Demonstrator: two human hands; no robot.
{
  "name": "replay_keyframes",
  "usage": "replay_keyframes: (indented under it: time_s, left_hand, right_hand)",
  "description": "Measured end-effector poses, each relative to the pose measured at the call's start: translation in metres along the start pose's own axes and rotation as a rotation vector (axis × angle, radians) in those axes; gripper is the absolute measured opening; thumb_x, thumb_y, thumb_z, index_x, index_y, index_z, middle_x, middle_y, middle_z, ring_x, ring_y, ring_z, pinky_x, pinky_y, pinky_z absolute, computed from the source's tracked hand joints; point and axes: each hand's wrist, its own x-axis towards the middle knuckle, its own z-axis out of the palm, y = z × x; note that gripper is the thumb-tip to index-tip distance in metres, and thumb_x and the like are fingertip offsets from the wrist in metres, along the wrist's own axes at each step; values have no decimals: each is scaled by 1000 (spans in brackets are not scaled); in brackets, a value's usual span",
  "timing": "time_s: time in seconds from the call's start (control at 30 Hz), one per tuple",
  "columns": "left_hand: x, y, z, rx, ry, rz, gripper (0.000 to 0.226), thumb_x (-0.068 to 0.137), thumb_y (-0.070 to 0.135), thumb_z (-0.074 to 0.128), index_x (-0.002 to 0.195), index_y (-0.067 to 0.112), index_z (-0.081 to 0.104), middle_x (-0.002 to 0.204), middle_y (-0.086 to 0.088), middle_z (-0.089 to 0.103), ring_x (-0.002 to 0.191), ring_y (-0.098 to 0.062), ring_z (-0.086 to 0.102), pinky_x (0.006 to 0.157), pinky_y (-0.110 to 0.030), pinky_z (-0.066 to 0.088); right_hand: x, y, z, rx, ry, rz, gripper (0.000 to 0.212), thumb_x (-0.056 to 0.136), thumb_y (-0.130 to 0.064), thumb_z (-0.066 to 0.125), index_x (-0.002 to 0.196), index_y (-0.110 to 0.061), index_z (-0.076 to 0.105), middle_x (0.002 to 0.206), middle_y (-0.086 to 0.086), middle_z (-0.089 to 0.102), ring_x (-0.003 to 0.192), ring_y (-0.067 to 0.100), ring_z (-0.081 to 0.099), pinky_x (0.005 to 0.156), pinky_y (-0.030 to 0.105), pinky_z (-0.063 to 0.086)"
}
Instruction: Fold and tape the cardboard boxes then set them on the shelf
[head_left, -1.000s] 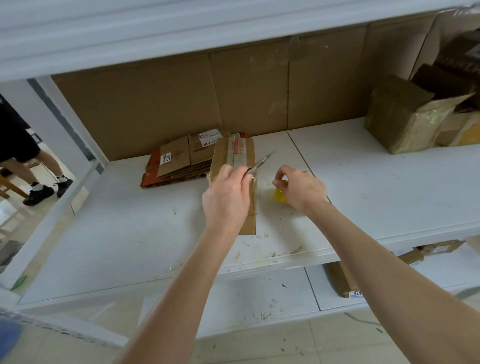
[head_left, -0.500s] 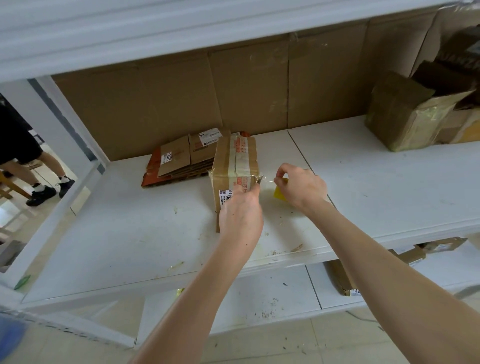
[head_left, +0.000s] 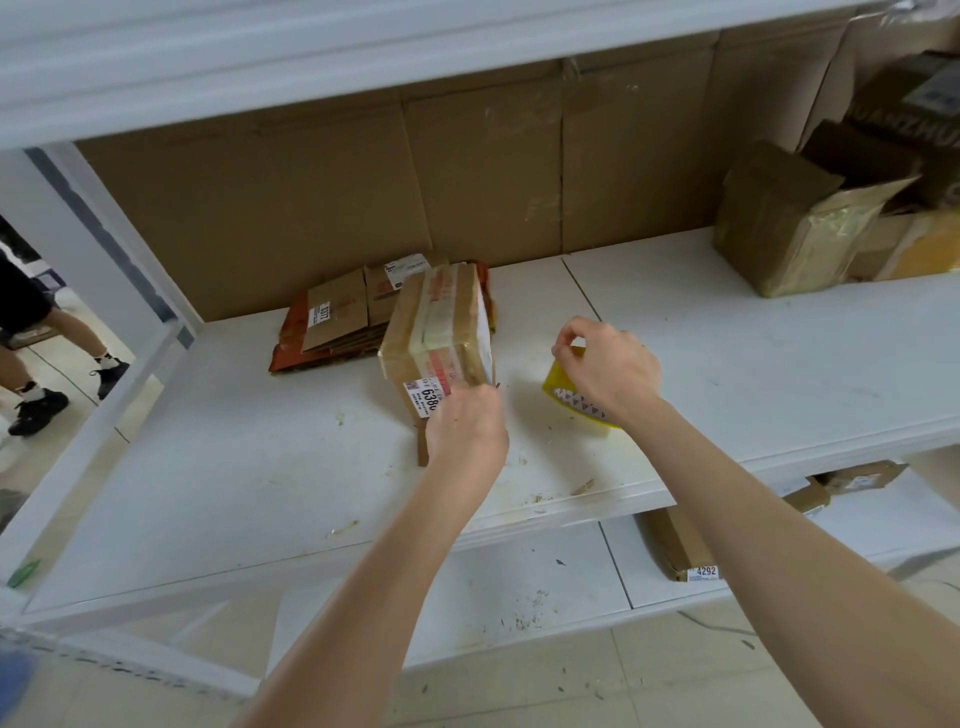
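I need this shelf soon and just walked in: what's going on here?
A person is taping a box on the shelf. The left hand is at the box's near corner with its fingers hidden, so its grip is unclear. The right hand holds a yellow tape roll just right of the box. The box's top already carries tape. Flat boxes lie behind it, and other boxes stand at the far right.

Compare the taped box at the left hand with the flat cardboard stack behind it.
The taped box stands folded into shape; the flat cardboard stack lies collapsed. The left hand touches the box; no hand touches the stack. Both are brown cardboard with white labels.
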Motion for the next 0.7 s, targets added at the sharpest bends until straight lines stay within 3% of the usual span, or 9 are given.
replay_keyframes:
  time_s: [0.13,0.2,0.27,0.33,0.43,0.5,0.6,0.7]
  left_hand:
    - [-12,-13,12,-137,120,91,28,94,11,48,121,14,58,108,-7,59,91,-26,61,67,-32,43]
    - [-19,-18,13,-222,210,133,29,95,17,48,121,19,59,110,-1,61,90,-22,62,66,-29,41]
    - [-24,-24,11,-318,307,146,26,94,20,50,117,24,61,106,5,64,87,-17,62,64,-29,45]
    - [-26,-32,7,-410,381,118,23,93,21,53,113,27,62,99,10,65,85,-13,61,63,-29,48]
    - [-23,-47,-3,-533,451,-1,18,93,25,55,110,30,60,89,14,63,74,0,57,57,-12,41]
    - [-20,-61,-9,-602,527,-53,18,93,23,57,111,26,58,84,16,61,69,3,56,57,-9,41]
    - [-12,-94,-12,-626,600,-143,19,93,17,57,111,20,58,88,9,64,65,-4,57,57,-21,43]
    - [4,-135,-1,-519,510,-212,19,92,15,56,110,16,61,104,-1,62,75,-19,59,66,-26,37]
  right_hand:
    - [-2,6,4,206,41,113,13,95,-40,49,91,-31,57,86,-2,62,72,19,55,55,26,37]
    - [-4,4,8,332,46,133,13,91,-45,55,89,-32,57,89,-7,60,72,13,54,59,28,45]
    - [-6,0,11,427,52,137,11,88,-43,60,85,-33,58,94,-10,58,75,11,55,66,32,53]
    - [-7,-5,12,470,51,147,7,87,-39,61,83,-34,57,95,-10,58,72,8,54,63,31,54]
    - [-9,-10,11,511,63,155,4,87,-36,61,85,-33,58,85,-10,56,70,7,53,58,27,51]
    - [-11,-13,11,515,71,151,5,87,-36,61,84,-34,57,79,-16,53,69,6,52,56,25,46]
    - [-19,-19,14,498,95,164,11,88,-35,59,78,-36,54,75,-20,50,67,5,51,57,26,47]
    - [-26,-25,18,486,143,185,13,89,-34,55,76,-36,53,75,-20,51,67,6,51,58,26,48]
